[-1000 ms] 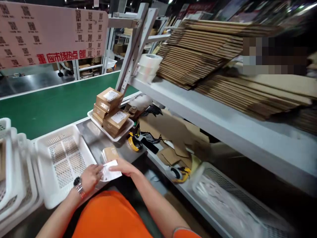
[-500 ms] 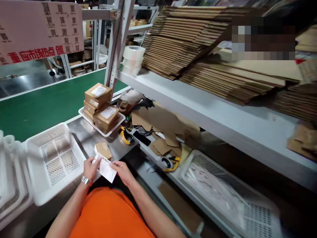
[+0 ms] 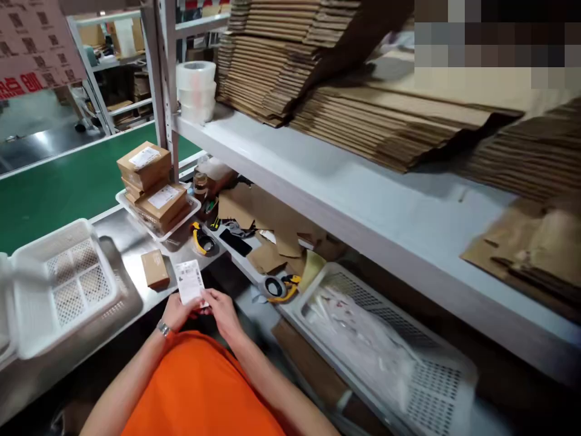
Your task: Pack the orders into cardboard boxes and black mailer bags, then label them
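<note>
White paper, a printed label [image 3: 189,281], stands upright between both hands at the near edge of the steel desk [image 3: 131,257]: the left hand [image 3: 176,312] pinches its lower left corner, and the right hand [image 3: 218,306] pinches its lower right edge, fingers closed on it. A watch [image 3: 163,329] sits on the left wrist, above an orange shirt [image 3: 200,393]. Just beyond the label, a small brown box [image 3: 155,269] lies on the desk, apart from the hands. To the left stands a white perforated basket [image 3: 59,284]. Farther back, a white tray [image 3: 181,218] carries stacked cartons [image 3: 152,188] with white labels on top, and past it runs a green belt [image 3: 49,194]. Right of the tray lie a yellow tape dispenser [image 3: 201,238], a black phone [image 3: 235,242] and cardboard scraps [image 3: 267,242]; a second dispenser [image 3: 279,287] lies nearer. Near right, a white crate [image 3: 436,375] holds clear bags, blurred. Above, a grey shelf [image 3: 363,200] bears clear tape rolls [image 3: 195,91] at its far left end and piles of flat cardboard [image 3: 354,103] along the rest.
</note>
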The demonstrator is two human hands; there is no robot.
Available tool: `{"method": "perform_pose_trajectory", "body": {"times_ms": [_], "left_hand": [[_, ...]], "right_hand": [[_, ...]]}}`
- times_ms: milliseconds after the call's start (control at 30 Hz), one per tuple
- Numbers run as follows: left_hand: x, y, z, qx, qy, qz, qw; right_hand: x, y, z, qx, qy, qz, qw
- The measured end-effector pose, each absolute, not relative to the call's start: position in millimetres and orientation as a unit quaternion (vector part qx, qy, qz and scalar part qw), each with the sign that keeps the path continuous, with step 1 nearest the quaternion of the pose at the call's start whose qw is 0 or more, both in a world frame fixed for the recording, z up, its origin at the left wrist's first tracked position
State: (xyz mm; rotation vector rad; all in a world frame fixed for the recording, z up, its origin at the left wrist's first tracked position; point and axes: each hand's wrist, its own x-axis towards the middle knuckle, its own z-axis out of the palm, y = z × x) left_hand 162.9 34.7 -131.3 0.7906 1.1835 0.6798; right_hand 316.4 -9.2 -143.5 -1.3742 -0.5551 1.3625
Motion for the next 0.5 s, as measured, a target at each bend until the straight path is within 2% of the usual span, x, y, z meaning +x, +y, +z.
{"method": "perform_pose_trajectory", "body": {"times_ms": [200, 500], "left_hand": [[203, 11, -129, 0.377, 0.599, 0.329, 0.625], [249, -19, -137, 0.383, 0.609, 0.344, 0.603]], "right_hand": [[361, -42, -144, -0.52, -0.186, 0.651, 0.522], [406, -74, -148, -0.492, -0.16, 0.679, 0.52]]}}
